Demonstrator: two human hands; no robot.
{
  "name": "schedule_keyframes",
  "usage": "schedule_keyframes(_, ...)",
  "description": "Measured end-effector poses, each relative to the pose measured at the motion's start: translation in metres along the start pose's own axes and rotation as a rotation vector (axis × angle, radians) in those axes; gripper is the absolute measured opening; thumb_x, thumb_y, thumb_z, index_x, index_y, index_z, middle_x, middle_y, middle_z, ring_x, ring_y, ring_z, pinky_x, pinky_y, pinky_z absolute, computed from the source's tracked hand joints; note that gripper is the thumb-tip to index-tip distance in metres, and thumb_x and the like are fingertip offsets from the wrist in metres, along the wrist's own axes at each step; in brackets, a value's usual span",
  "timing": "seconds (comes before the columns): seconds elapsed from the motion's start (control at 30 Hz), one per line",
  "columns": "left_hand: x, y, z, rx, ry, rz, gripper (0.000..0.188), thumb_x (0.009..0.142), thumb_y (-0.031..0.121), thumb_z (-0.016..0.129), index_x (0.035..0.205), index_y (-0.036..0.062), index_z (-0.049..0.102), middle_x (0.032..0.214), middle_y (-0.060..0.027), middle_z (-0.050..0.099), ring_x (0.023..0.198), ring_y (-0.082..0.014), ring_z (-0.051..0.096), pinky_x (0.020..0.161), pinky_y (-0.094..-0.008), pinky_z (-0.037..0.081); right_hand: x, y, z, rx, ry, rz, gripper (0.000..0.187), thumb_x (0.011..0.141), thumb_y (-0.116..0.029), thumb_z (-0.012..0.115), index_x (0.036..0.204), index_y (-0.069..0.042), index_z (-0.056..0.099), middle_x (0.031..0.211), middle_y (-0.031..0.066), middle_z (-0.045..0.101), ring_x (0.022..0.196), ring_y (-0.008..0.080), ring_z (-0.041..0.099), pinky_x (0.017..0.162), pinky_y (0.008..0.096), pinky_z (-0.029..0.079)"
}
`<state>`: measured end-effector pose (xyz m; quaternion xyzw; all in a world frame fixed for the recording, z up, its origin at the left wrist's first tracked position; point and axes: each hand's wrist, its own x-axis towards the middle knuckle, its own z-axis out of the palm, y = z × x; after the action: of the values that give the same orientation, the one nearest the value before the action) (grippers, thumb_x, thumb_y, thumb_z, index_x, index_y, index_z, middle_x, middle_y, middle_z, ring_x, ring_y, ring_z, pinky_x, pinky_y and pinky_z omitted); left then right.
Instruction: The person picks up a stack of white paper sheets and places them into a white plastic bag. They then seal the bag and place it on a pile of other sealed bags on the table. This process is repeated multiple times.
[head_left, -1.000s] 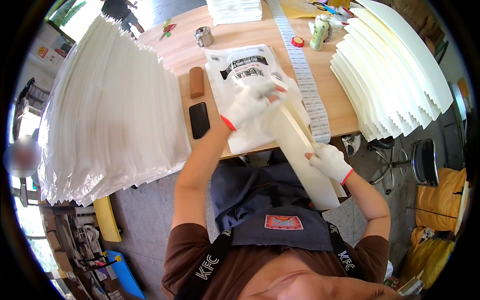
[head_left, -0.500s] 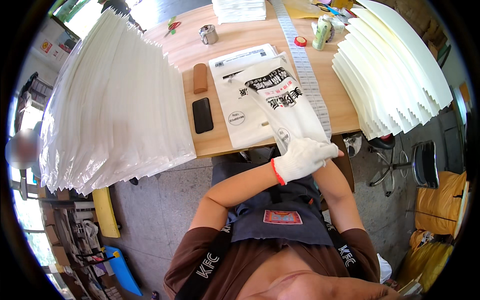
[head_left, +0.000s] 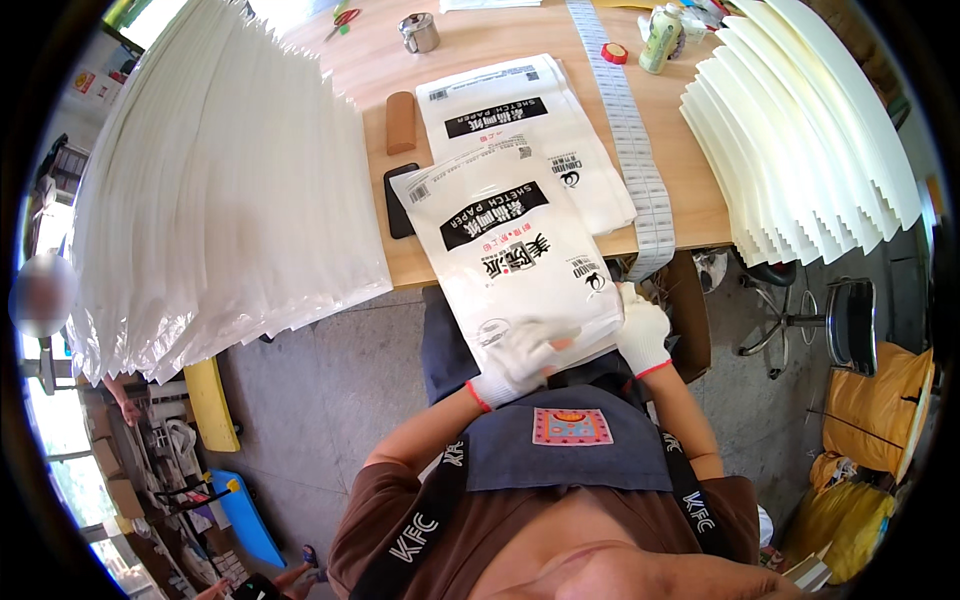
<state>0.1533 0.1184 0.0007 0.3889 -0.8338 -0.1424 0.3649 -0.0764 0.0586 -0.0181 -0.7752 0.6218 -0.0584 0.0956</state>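
Observation:
A white plastic bag [head_left: 470, 265] with black and red print slants from the table's near edge down to my lap. It looks flat and filled. My left hand [head_left: 515, 360], in a white knit glove with a red cuff, is over the bag's near end, its fingers smeared by motion. My right hand [head_left: 642, 330], gloved the same way, grips the bag's lower right edge, with part of its fingers hidden. Beyond it, more printed white bags [head_left: 590, 185] lie stacked on the wooden table [head_left: 690, 215].
A tall stack of clear-wrapped white sheets [head_left: 230, 210] stands at left, fanned white paper [head_left: 800, 130] at right. Around the bags are a phone [head_left: 398, 205], a brown block [head_left: 400, 122], a metal cup [head_left: 418, 33], a long label strip [head_left: 630, 140], red tape [head_left: 614, 53] and a green can [head_left: 660, 40].
The bag has come toward me and left, off the stack, and now lies flatter. My hands, crossed earlier, have parted: left at its near end, right at its right edge.

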Motion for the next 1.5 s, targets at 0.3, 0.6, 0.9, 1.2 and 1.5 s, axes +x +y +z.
schedule_keyframes(0.3,-0.144,0.007,-0.016,-0.214,0.419,-1.134,0.018,0.071,0.0,0.07,0.079,0.0047,0.055,0.08,-0.0042,0.059,0.063,-0.0132,0.055,0.061,-0.0269,0.045,-0.057,-0.011,-0.025,-0.121,-0.28,-0.127,0.028,0.087,-0.031,0.048,0.089,-0.005,0.055,0.069,0.0119,0.065,0.059,0.0311,0.065,0.056,0.0448,0.05)
schedule_keyframes(0.6,-0.16,0.049,-0.05,-0.863,0.143,-0.993,0.011,0.078,-0.001,0.069,0.076,0.002,0.058,0.075,-0.0037,0.059,0.069,-0.011,0.057,0.061,-0.0241,0.044,-0.12,0.016,-0.029,-0.288,-0.496,-0.319,0.021,0.079,-0.028,0.056,0.079,-0.008,0.064,0.066,0.0059,0.066,0.057,0.0237,0.065,0.053,0.0411,0.047)
schedule_keyframes(0.9,-0.09,-0.03,-0.025,-0.09,0.211,-0.861,0.016,0.076,0.001,0.062,0.075,0.0047,0.046,0.063,-0.0094,0.048,0.055,-0.018,0.052,0.054,-0.0327,0.045,-0.021,0.017,-0.023,-0.082,-0.112,-0.107,0.028,0.081,-0.03,0.05,0.082,-0.005,0.063,0.063,0.0147,0.063,0.058,0.0346,0.062,0.055,0.0482,0.049)
schedule_keyframes(1.2,-0.108,-0.015,-0.026,-0.082,0.117,-0.729,0.019,0.075,0.003,0.07,0.071,0.0053,0.052,0.064,-0.0084,0.055,0.053,-0.0191,0.056,0.051,-0.0295,0.044,-0.029,0.091,0.015,0.922,-0.14,0.311,0.029,0.089,-0.025,0.046,0.08,-0.003,0.063,0.072,0.0135,0.066,0.063,0.0272,0.064,0.065,0.0399,0.05)
schedule_keyframes(1.5,0.046,-0.021,0.057,-0.038,-0.156,-0.158,0.028,0.08,0.025,0.069,0.104,0.0124,0.062,0.088,-0.0094,0.064,0.077,-0.0237,0.064,0.072,-0.0328,0.05,0.046,0.153,0.074,0.743,-0.174,0.482,0.05,0.078,-0.011,0.052,0.127,-0.002,0.05,0.116,0.0151,0.062,0.107,0.0235,0.06,0.091,0.0309,0.044)
